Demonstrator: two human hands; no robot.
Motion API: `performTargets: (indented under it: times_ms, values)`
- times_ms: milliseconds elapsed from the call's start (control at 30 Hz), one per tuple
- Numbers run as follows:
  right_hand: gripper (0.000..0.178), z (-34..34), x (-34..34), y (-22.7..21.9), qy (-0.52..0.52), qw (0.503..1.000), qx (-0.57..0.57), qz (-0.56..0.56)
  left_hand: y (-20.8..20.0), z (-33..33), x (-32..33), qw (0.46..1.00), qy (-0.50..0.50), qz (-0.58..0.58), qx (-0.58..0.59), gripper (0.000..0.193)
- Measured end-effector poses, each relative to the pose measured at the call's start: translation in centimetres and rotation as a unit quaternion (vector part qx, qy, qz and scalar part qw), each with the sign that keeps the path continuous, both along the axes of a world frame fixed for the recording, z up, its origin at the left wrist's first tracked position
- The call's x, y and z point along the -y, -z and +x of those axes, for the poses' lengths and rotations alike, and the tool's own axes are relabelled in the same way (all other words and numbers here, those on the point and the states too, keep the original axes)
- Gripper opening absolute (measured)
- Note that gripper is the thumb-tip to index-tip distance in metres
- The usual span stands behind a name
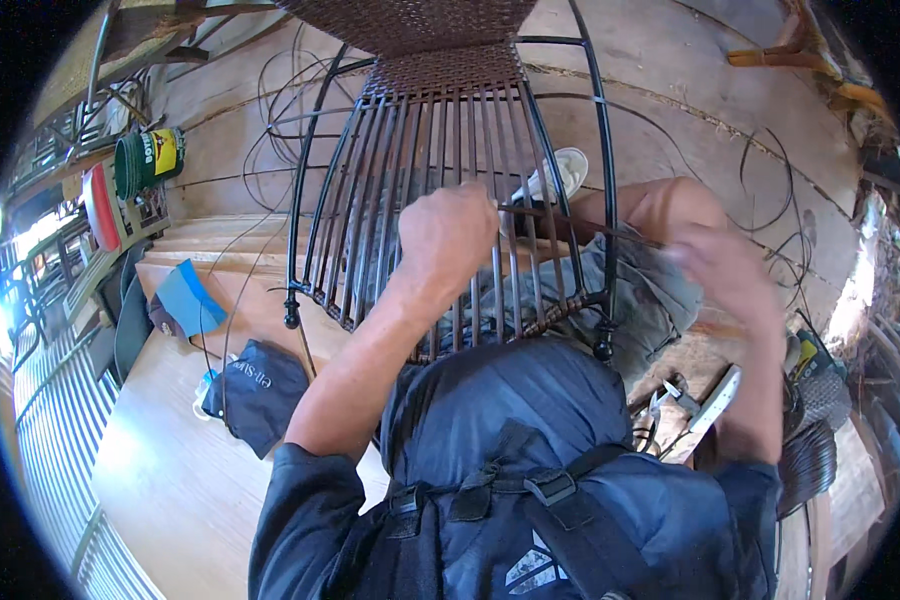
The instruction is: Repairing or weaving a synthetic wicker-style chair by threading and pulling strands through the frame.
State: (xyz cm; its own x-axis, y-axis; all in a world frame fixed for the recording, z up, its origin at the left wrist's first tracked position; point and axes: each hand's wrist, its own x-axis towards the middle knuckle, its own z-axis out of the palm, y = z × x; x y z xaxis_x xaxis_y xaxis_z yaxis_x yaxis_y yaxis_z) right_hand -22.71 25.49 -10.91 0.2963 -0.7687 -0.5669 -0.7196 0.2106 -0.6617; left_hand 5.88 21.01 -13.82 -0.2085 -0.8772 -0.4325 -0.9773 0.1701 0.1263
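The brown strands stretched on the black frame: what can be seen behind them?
Between the strands show the person's grey shorts and, higher up, the plank floor. Whatever lies directly behind the left hand and each strand is covered.

There are two hands (448,238); one part-woven chair (450,75); two black ball feet (603,350) showing; one blue block (187,297).

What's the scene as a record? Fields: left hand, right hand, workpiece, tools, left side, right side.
left hand: fist over the lengthwise strips; grip hidden
right hand: motion-blurred, out to the right near a dark strand; grip unclear
workpiece: dark-framed seat, woven at the far end, open strips nearer
tools: metal hand tools by the right forearm, types unclear
left side: blue block, dark cloth item, green bucket
right side: dark strand bundle
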Motion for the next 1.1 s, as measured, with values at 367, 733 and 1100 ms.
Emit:
performTargets:
  times_ms: [367,733,1100]
  values:
    - [0.019,-5.3,-2.3,-1.9,-0.019,0.999,0.038,-0.029,0.6,-0.8,-5.5,0.954,-0.185,0.1,-0.212,0.031]
    - [0.016,-2.8,-1.6,-0.6,0.02,0.996,0.069,0.049,-0.2,1.0,-5.8,0.956,-0.217,0.047,-0.193,0.02]
    - [0.015,-0.5,-0.1,1.0,0.005,0.996,0.072,0.057,0.2,5.3,-5.8,0.967,-0.188,-0.088,-0.148,0.026]
